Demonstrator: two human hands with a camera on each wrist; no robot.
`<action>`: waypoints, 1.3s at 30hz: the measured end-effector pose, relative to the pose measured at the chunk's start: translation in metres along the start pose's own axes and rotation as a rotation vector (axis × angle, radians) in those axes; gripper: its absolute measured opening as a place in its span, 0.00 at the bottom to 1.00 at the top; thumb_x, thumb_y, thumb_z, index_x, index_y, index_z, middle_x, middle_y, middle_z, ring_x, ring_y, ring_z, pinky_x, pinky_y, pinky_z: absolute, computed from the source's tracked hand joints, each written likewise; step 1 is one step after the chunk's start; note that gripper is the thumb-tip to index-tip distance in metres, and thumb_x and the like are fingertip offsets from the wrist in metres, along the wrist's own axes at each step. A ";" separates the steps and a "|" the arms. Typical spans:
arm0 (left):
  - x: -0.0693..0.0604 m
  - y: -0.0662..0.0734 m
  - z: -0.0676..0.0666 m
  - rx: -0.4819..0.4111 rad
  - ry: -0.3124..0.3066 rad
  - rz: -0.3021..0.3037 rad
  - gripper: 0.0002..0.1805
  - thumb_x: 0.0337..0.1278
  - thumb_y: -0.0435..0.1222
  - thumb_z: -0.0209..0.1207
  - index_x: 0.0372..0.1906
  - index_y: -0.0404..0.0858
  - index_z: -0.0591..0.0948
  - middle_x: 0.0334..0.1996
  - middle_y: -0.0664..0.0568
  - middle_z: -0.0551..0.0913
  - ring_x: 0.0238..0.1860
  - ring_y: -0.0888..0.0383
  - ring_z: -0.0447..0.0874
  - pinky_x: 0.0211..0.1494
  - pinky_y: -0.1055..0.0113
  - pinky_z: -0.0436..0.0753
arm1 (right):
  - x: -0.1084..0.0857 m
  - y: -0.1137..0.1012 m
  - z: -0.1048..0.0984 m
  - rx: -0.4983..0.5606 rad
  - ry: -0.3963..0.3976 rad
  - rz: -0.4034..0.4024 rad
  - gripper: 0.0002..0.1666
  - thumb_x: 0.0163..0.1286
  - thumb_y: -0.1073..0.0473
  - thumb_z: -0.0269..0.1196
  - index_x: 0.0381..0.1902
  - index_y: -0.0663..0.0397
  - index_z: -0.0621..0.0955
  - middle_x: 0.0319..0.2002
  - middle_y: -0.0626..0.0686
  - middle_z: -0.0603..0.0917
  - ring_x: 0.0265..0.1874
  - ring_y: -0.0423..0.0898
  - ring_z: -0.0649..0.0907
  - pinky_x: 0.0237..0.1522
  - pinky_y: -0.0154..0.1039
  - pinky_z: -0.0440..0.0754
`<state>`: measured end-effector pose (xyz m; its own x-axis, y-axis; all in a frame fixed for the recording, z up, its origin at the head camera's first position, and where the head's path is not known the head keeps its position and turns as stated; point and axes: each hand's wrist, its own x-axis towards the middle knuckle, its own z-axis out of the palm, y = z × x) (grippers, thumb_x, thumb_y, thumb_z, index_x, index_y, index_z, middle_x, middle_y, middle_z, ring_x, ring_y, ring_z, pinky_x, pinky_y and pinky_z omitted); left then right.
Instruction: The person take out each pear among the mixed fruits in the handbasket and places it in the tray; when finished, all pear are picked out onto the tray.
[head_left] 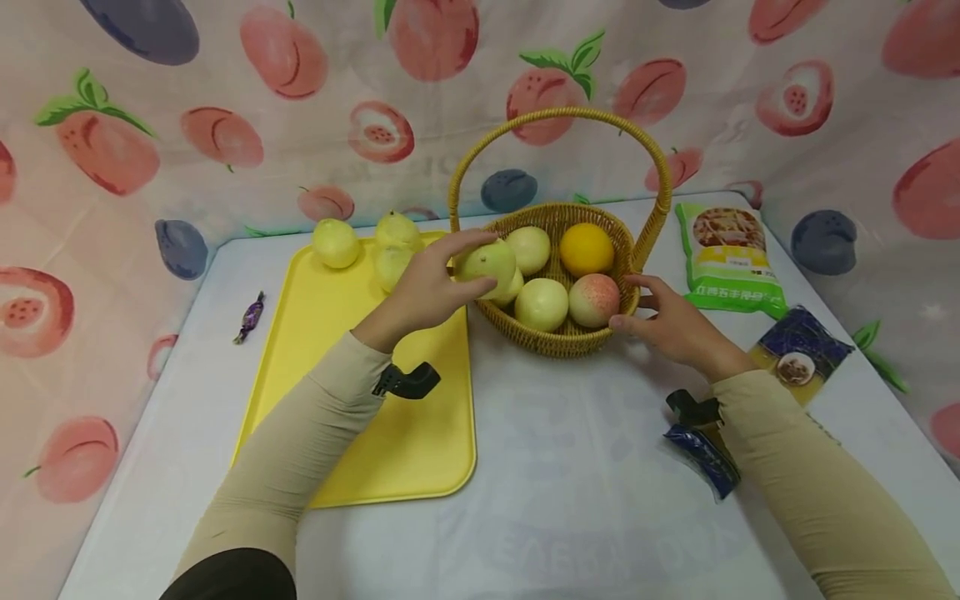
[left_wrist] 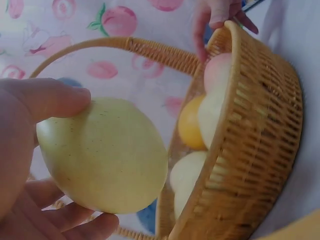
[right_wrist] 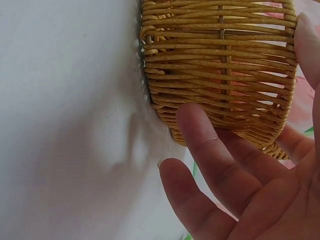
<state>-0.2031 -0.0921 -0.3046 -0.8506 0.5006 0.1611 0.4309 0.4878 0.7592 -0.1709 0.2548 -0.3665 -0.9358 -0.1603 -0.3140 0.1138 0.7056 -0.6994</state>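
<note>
By basket (head_left: pixel 551 343), held fruit (head_left: pixel 491 264) (roughly upright).

Your long sleeves (head_left: pixel 300 450) are beige, with black wrist mounts (head_left: pixel 411 382) and, lower left, perhaps a black band (head_left: pixel 228 577).

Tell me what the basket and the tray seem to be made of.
Basket: probably rattan or plastic imitation, slightly glossy; thin strands weave around upright stakes. Tray: likely smooth plastic, low sheen, judging by its even yellow and rounded corners.
</note>
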 end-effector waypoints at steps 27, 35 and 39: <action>-0.062 -0.040 -0.081 0.037 0.182 -0.265 0.31 0.66 0.46 0.63 0.72 0.46 0.72 0.69 0.47 0.70 0.67 0.42 0.70 0.58 0.48 0.75 | -0.001 -0.001 0.000 -0.001 -0.005 -0.011 0.60 0.67 0.32 0.63 0.81 0.52 0.46 0.72 0.74 0.58 0.69 0.71 0.63 0.61 0.69 0.68; -0.081 -0.055 -0.095 0.050 0.209 -0.364 0.33 0.68 0.48 0.61 0.75 0.47 0.68 0.72 0.45 0.66 0.67 0.42 0.70 0.49 0.56 0.78 | 0.000 -0.001 0.000 0.008 -0.009 0.008 0.61 0.67 0.32 0.63 0.81 0.51 0.46 0.72 0.74 0.58 0.68 0.71 0.63 0.61 0.69 0.68; -0.088 -0.066 -0.096 0.064 0.238 -0.424 0.34 0.68 0.49 0.61 0.75 0.45 0.68 0.73 0.42 0.65 0.65 0.42 0.71 0.46 0.63 0.80 | 0.000 0.000 0.000 0.012 -0.008 0.009 0.60 0.67 0.33 0.64 0.81 0.51 0.46 0.72 0.74 0.58 0.68 0.71 0.64 0.61 0.68 0.68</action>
<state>-0.1853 -0.2373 -0.3079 -0.9971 0.0750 -0.0087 0.0431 0.6603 0.7498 -0.1711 0.2545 -0.3664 -0.9320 -0.1593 -0.3256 0.1264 0.6990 -0.7039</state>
